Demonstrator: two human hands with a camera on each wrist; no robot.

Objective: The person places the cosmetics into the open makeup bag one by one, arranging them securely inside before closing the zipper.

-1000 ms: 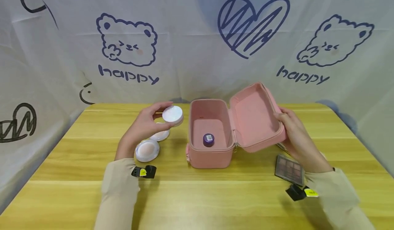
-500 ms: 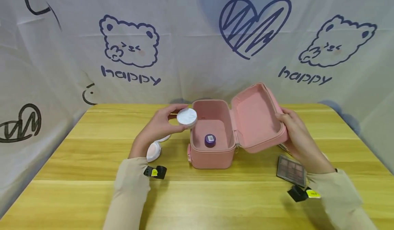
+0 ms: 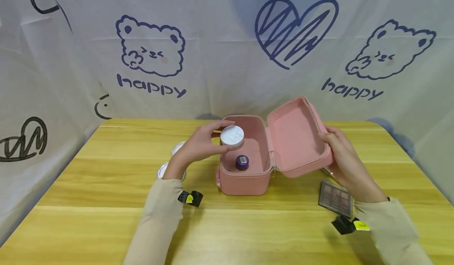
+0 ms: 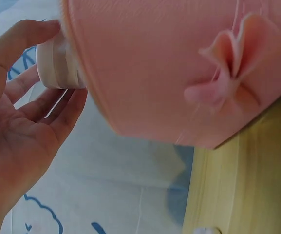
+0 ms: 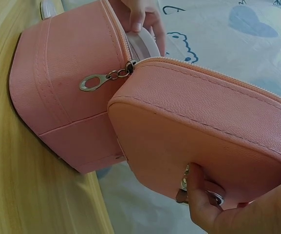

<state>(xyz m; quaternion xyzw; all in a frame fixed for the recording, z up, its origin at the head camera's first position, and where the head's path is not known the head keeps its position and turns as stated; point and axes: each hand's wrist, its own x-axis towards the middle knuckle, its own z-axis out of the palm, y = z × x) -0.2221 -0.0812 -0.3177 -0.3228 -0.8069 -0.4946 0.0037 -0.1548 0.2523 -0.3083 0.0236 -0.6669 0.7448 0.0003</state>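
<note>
My left hand [image 3: 203, 143] pinches a round white cosmetic jar [image 3: 232, 136] between thumb and fingers, over the left side of an open pink makeup case [image 3: 244, 184]. In the left wrist view the jar [image 4: 57, 63] overlaps the case's rim. Inside the case, a small purple-lidded jar [image 3: 242, 162] sits on the floor near the front. With thumb inside and fingers behind, my right hand [image 3: 345, 164] grips the outer edge of the case lid [image 3: 296, 135], which is tilted back to the right. The right wrist view shows the lid's outside [image 5: 194, 141] and a zipper pull [image 5: 92, 83].
Two round clear-rimmed compacts, one farther back [image 3: 177, 147] and one nearer [image 3: 162, 170], lie left of the case, partly behind my left arm. An eyeshadow palette [image 3: 335, 198] and a thin stick-like item [image 3: 328, 173] lie beside my right wrist. A printed cloth [image 3: 220, 68] hangs behind the table.
My left hand has carried the white jar rightward from beside the case to over its opening. The right hand and the lid have stayed nearly still.
</note>
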